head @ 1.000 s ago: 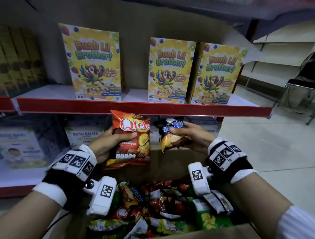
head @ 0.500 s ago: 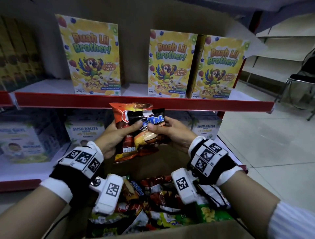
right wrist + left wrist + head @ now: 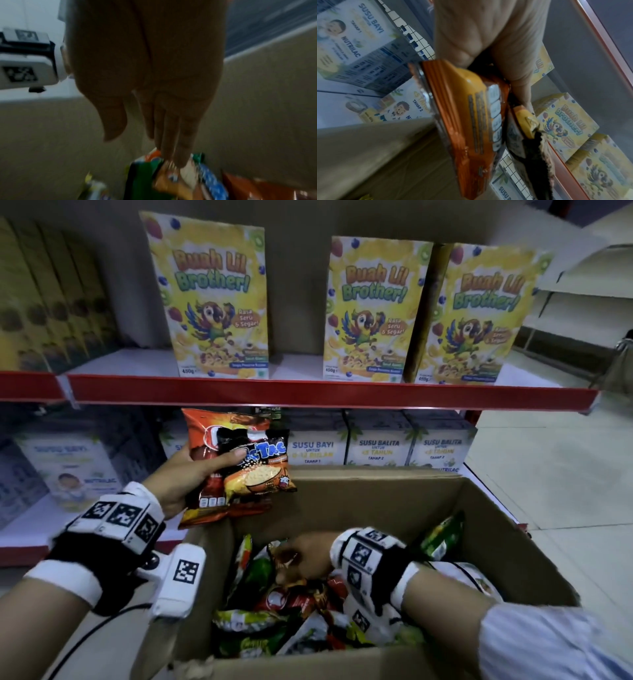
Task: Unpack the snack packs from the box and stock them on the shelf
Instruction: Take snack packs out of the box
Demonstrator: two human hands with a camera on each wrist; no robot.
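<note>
My left hand [image 3: 191, 470] grips two snack packs together above the box's far left corner: an orange-red pack [image 3: 210, 460] behind and a smaller black and orange pack [image 3: 260, 470] in front, thumb across both. The left wrist view shows the same orange-red pack [image 3: 471, 121] and black and orange pack [image 3: 527, 135] edge-on under my fingers. My right hand [image 3: 301, 556] is down inside the cardboard box [image 3: 479, 529], fingers straight and touching the heap of snack packs [image 3: 274, 611]. In the right wrist view the fingertips [image 3: 178, 159] rest on a green and orange pack [image 3: 154, 175].
The red-edged shelf [image 3: 308, 393] above carries three yellow cereal boxes [image 3: 212, 299], with bare white board between them. Milk powder boxes [image 3: 376, 445] fill the lower shelf behind the box. Tiled floor [image 3: 548, 474] lies to the right.
My right hand passed the black and orange pack into my left hand, let go, and dropped down into the box. The left hand now holds both packs.
</note>
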